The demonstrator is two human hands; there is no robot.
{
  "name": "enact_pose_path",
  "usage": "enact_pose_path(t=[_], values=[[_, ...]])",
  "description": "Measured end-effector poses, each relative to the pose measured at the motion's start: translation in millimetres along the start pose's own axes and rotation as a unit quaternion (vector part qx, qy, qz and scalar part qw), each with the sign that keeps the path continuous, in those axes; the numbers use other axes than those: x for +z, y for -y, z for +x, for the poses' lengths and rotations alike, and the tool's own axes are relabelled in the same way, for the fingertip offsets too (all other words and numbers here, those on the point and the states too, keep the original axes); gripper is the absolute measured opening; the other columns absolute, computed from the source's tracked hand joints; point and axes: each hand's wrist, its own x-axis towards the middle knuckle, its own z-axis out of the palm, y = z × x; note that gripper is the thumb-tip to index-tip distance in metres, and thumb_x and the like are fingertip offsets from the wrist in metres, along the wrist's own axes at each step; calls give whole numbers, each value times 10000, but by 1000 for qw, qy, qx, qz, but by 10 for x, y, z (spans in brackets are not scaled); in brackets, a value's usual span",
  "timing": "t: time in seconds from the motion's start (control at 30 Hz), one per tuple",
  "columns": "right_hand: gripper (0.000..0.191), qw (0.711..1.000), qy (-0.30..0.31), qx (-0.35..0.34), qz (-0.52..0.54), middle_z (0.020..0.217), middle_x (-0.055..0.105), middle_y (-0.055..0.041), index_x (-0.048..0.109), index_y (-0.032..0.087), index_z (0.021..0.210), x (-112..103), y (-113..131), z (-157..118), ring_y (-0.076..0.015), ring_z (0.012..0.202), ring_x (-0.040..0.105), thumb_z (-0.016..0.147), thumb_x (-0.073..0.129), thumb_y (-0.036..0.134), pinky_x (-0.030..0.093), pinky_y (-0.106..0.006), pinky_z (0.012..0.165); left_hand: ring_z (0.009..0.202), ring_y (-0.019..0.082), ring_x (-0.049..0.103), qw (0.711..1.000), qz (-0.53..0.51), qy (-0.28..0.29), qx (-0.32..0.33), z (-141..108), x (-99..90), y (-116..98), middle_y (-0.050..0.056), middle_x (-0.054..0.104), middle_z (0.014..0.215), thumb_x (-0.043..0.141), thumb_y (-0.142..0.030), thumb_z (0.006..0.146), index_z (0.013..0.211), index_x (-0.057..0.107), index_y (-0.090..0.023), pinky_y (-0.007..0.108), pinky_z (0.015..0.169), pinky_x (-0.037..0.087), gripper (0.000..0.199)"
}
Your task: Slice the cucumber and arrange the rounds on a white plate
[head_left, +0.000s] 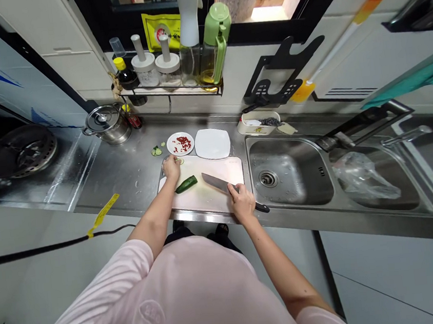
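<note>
Here, cutting board [208, 200] (steel kitchen counter [123, 174]).

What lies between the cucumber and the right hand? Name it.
The knife: its blade reaches from the right hand toward the cucumber, over the board, in the head view.

A steel counter [119, 172] carries a pot [117, 134] and cutting board [205, 202].

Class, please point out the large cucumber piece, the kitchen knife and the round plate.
Large cucumber piece [186, 184], head view: middle of its green skin.
Kitchen knife [215, 182], head view: middle of its exposed blade.
Round plate [169, 142], head view: left part of its rim.
</note>
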Motion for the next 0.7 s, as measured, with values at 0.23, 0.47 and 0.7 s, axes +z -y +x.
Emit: enact_pose_path(t=[0.23,0.47,0.7], values=[[421,1000,-4,1,7,1166,483,-84,537,307,1294,3,19,8,-158,805,446,902,424,202,260,-278,710,984,286,514,998,40,-13,54,-93,26,58,113,629,955,616,-389,785,883,664,-214,389,837,375,206],[410,999,-37,-12,13,1116,501,-78,574,305,1251,26,31,48,-139,738,428,871,483,182,257,-272,674,1024,274,485,996,62,12,55,-107,29,71,95,609,1000,590,-386,814,958,662,-228,384,866,361,226],[382,999,-6,-10,35,1097,504,-80,552,295,1276,-4,54,66,-133,741,449,918,443,219,266,-256,663,1002,271,508,999,6,2,47,-91,-1,83,103,622,984,614,-372,796,926,669,-215,395,873,365,211]])
